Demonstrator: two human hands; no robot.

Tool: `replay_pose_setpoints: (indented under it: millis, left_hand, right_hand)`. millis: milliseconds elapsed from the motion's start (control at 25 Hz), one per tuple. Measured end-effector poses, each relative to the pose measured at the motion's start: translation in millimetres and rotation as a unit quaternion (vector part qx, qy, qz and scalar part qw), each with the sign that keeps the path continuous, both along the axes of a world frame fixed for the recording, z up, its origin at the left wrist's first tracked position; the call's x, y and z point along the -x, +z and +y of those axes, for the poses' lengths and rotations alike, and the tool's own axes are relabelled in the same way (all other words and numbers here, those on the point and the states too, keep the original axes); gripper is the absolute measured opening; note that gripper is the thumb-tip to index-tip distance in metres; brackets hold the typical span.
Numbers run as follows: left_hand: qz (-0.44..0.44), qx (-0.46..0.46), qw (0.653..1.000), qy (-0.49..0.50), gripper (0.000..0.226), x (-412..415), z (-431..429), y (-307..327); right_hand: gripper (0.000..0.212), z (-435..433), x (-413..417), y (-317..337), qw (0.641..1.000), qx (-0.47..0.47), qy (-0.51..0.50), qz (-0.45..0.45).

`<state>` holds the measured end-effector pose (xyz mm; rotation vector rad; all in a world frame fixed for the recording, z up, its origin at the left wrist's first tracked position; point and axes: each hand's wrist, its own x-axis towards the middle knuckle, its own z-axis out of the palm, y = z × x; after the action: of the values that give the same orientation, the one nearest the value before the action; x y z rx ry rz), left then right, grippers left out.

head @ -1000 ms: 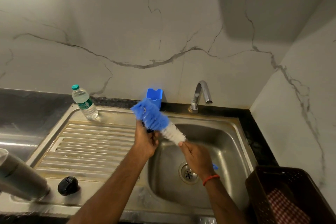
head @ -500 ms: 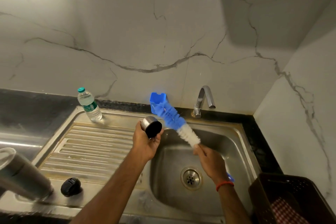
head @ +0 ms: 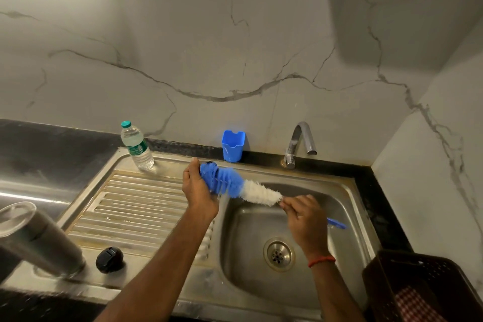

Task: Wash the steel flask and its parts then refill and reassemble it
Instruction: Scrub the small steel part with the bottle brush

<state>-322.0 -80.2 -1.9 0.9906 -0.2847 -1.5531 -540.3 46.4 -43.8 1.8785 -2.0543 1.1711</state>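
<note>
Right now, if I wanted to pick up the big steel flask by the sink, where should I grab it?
Probably round the middle of the steel flask, on its smooth straight body below the open mouth. It stands on its base at the drainboard's front left corner, so bring your grip in from the near side; the black cap lies just to its right.
</note>
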Motion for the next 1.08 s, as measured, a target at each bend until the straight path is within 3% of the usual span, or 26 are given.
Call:
replay_pose_setpoints:
  millis: [120, 240, 320, 400, 480, 520, 600, 680, 720, 760, 920, 1080]
  left_hand:
    - [-0.036, 0.090, 0.994, 0.054, 0.016, 1.4, 5.9, 5.2]
    - [-0.087, 0.136, 0.985, 0.056, 0.018, -1.2, 6.5, 8.4]
    - [-0.090, 0.119, 0.987, 0.055, 0.016, -5.5, 2.1, 4.6]
    - [-0.095, 0.100, 0.989, 0.061, 0.013, -7.5, 3.1, 2.7]
    - [-0.103, 0.097, 0.988, 0.062, 0.015, -6.3, 7.9, 0.7]
    - [-0.102, 0.100, 0.988, 0.063, 0.015, -5.9, 9.2, -0.6]
    - [-0.094, 0.104, 0.988, 0.062, 0.012, -8.0, 8.5, 0.3]
    - [-0.078, 0.089, 0.991, 0.056, 0.012, -11.6, 5.1, 2.7]
    - [-0.065, 0.079, 0.993, 0.056, 0.013, -13.1, 4.5, 4.2]
    - [-0.052, 0.069, 0.994, 0.063, 0.013, -14.0, 3.8, 4.7]
    - [-0.042, 0.055, 0.991, 0.111, 0.017, -19.7, 0.5, 5.7]
    - [-0.028, 0.033, 0.992, 0.120, 0.016, -28.1, -11.3, 13.6]
  right_hand:
    - [0.027, -6.0, -19.5, 14.3, 0.994, -0.094, 0.053, -0.025]
    - [0.023, -9.8, -23.4, 22.3, 0.946, -0.255, 0.122, -0.158]
    - [0.017, -9.4, -21.6, 23.8, 0.959, -0.200, 0.107, -0.169]
    - [0.008, -8.6, -17.1, 21.6, 0.998, -0.041, 0.020, -0.036]
    - [0.012, -8.2, -19.3, 16.9, 0.995, 0.056, -0.034, 0.076]
    - [0.011, -7.9, -22.9, 15.1, 0.995, 0.064, -0.026, 0.076]
    - [0.006, -6.3, -28.8, 14.8, 0.997, -0.029, 0.041, -0.060]
    - [0.021, -2.3, -29.3, 13.6, 0.945, -0.196, 0.103, -0.239]
    - [0.025, 0.3, -29.0, 12.0, 0.921, -0.239, 0.117, -0.285]
    - [0.027, 2.6, -29.0, 11.0, 0.910, -0.257, 0.123, -0.301]
    - [0.022, 6.3, -30.6, 4.8, 0.945, -0.217, 0.091, -0.227]
    - [0.021, 11.8, -30.1, 5.4, 0.944, -0.217, 0.052, -0.241]
